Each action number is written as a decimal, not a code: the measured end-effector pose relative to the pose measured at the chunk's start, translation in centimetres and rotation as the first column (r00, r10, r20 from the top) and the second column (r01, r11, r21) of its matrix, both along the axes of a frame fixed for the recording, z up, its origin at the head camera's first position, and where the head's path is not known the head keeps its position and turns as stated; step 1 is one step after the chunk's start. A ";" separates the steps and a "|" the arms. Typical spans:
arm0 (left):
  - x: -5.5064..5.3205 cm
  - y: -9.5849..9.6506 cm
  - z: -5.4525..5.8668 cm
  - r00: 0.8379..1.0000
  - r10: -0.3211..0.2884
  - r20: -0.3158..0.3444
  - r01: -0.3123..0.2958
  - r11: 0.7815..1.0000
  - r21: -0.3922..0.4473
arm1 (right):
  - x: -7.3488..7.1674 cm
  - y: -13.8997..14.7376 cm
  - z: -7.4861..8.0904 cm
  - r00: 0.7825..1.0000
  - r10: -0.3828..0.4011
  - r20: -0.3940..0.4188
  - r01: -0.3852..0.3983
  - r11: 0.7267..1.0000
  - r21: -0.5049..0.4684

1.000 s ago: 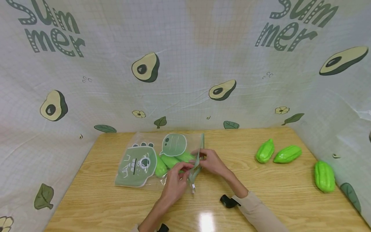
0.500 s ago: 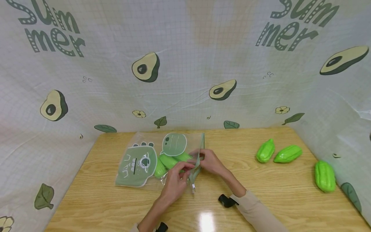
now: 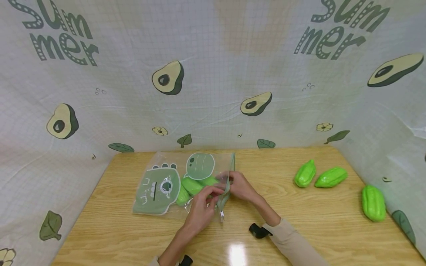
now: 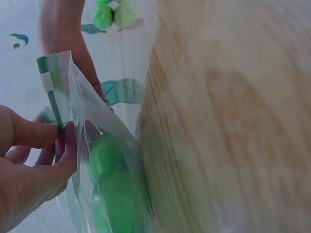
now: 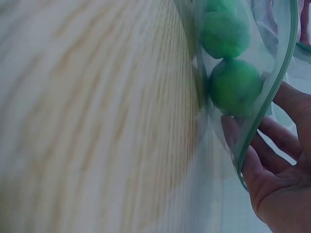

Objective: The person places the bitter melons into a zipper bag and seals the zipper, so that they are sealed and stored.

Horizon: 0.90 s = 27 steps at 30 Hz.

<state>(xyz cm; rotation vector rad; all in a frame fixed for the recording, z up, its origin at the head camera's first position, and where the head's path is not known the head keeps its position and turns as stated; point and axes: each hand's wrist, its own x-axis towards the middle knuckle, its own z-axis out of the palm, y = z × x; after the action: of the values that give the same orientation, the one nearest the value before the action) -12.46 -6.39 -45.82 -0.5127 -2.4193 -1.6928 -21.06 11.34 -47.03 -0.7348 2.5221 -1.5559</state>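
Observation:
A clear zip bag (image 3: 146,199) with a green monster print lies on the table, its open mouth facing right. Several green ribbed gourds (image 3: 192,186) lie inside it. At the near corner of the mouth, my left hand (image 3: 201,208) pinches the zip edge between thumb and fingers, just by the white slider (image 4: 47,81). My right hand (image 3: 243,186) reaches into the mouth, its fingertips behind the clear plastic. In the right wrist view, extended fingers touch the end of the nearest gourd (image 5: 235,87), with the green zip band (image 5: 272,92) crossing over them.
To the right on the wooden table (image 3: 266,170) lie three loose gourds: one upright-pointing gourd (image 3: 305,173), one slanted gourd (image 3: 331,177) and one gourd (image 3: 373,203) by the right edge. A white printed cloth (image 3: 213,81) hangs behind the table and along its sides.
The gourds in the bag have shifted slightly left and deeper, away from the mouth. My right forearm has edged left; my left hand keeps its place on the bag's edge.

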 end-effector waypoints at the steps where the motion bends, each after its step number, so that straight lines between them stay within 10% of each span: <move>1: 0.0 0.0 0.0 1.000 0.001 -0.002 -0.001 1.000 -0.002 | 0.0 0.0 0.0 1.000 0.002 0.005 -0.002 1.000 -0.001; 27: -0.2 0.2 -0.2 1.000 -0.006 -0.024 0.007 1.000 0.021 | -0.3 -0.1 -0.3 0.997 0.078 -0.028 -0.077 0.997 0.026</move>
<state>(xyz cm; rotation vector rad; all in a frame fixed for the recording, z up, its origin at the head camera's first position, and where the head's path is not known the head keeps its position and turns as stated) -12.63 -6.21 -46.06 -0.5355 -2.3838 -1.7025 -21.37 11.23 -47.31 -0.8474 2.4963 -1.4972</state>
